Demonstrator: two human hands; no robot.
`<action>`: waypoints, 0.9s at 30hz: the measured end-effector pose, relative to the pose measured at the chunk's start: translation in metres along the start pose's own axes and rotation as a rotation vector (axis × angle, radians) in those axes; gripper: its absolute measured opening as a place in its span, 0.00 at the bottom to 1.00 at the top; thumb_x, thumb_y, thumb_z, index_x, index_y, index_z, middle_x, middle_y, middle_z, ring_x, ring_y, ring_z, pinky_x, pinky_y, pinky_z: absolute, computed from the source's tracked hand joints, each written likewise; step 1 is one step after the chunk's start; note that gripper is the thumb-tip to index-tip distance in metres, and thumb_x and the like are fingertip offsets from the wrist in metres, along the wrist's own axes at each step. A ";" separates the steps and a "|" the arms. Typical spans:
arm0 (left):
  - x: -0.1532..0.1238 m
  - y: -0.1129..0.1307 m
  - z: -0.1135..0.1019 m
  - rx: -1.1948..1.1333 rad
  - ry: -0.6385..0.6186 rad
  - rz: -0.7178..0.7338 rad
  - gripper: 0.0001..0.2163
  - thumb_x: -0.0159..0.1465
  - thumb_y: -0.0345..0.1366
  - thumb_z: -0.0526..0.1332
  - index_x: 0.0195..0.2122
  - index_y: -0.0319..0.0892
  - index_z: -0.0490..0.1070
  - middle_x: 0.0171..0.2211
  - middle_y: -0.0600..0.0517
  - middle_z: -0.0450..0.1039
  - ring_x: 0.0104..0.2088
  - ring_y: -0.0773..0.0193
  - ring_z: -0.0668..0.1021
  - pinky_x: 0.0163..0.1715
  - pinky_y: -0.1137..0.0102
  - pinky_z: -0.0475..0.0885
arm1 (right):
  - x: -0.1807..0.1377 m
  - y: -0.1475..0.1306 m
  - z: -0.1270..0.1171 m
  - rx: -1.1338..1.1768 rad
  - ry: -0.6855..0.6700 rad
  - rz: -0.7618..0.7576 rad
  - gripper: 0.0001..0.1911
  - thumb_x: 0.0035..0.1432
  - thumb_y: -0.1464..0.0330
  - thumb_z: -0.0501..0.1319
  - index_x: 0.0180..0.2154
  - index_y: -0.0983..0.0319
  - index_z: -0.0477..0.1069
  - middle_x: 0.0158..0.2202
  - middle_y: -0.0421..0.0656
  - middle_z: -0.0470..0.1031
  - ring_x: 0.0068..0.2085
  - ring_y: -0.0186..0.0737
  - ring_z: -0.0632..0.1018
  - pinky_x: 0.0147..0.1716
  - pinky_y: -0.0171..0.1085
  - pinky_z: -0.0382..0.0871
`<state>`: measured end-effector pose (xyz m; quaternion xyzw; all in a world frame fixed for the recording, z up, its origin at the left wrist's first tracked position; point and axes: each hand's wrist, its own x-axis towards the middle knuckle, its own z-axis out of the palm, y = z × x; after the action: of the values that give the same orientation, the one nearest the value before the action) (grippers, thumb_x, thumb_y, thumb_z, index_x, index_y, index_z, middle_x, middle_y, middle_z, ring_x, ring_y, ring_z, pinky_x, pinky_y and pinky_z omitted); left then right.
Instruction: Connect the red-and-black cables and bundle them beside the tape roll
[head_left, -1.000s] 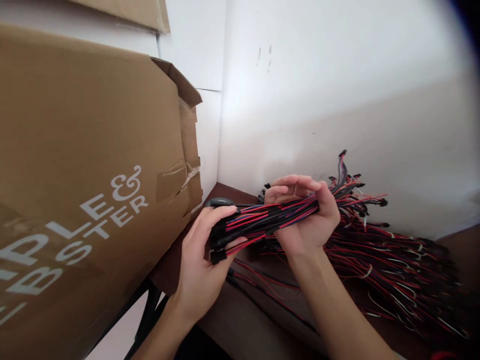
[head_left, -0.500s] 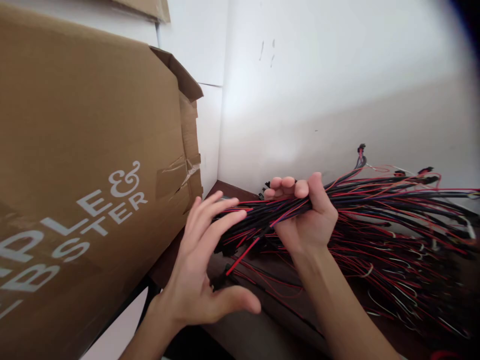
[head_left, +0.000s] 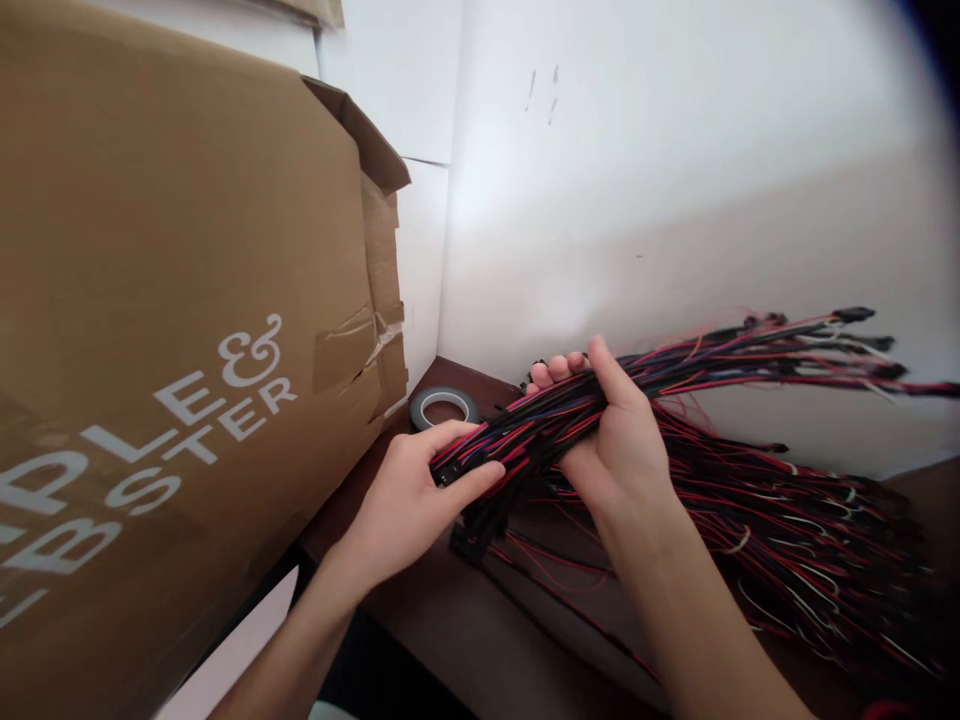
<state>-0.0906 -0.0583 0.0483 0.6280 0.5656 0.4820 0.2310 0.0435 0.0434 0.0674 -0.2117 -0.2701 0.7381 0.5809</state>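
Observation:
A thick bundle of red, black and blue wires [head_left: 705, 365] with black connectors is lifted above the brown table [head_left: 465, 630]. My right hand [head_left: 615, 440] is wrapped round the bundle's middle, thumb on top. My left hand [head_left: 416, 495] pinches the bundle's near end, where the connectors bunch together. The far ends fan out to the right in front of the white wall.
A heap of more red and black wires [head_left: 810, 540] lies on the table at right. A roll of black tape [head_left: 442, 405] sits in the corner. A large brown cardboard box [head_left: 172, 340] with white lettering fills the left side.
My left hand, open half a second ago, has closed on the bundle's near end. The right hand has lowered slightly and the far wire ends swung up to the right.

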 end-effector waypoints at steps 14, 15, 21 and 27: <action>0.007 0.000 -0.012 -0.091 0.101 0.000 0.14 0.63 0.43 0.63 0.45 0.42 0.79 0.39 0.49 0.81 0.39 0.57 0.81 0.42 0.63 0.77 | 0.007 -0.016 -0.009 -0.016 -0.256 0.212 0.04 0.58 0.69 0.61 0.35 0.63 0.74 0.43 0.48 0.80 0.46 0.44 0.81 0.52 0.47 0.75; 0.007 0.001 -0.012 0.005 0.190 0.074 0.14 0.62 0.41 0.64 0.47 0.43 0.77 0.42 0.48 0.80 0.42 0.58 0.80 0.45 0.63 0.75 | 0.007 -0.017 -0.009 0.003 -0.252 0.219 0.04 0.58 0.70 0.61 0.35 0.63 0.74 0.43 0.48 0.80 0.45 0.43 0.81 0.52 0.47 0.76; 0.001 0.009 -0.002 0.504 0.471 0.474 0.06 0.62 0.28 0.63 0.33 0.46 0.78 0.38 0.50 0.69 0.43 0.60 0.70 0.44 0.62 0.70 | 0.006 -0.014 -0.006 0.050 -0.156 0.192 0.07 0.61 0.72 0.58 0.34 0.64 0.74 0.37 0.46 0.81 0.40 0.39 0.82 0.48 0.43 0.78; -0.004 0.013 -0.004 0.519 0.236 0.381 0.09 0.65 0.30 0.59 0.41 0.48 0.78 0.48 0.48 0.70 0.49 0.56 0.70 0.49 0.57 0.69 | 0.008 -0.014 -0.008 0.114 -0.165 0.129 0.07 0.60 0.74 0.58 0.32 0.62 0.73 0.33 0.41 0.80 0.38 0.36 0.82 0.50 0.42 0.77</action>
<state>-0.0875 -0.0667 0.0599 0.7002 0.5648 0.4257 -0.0975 0.0575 0.0550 0.0700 -0.1338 -0.2602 0.8031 0.5191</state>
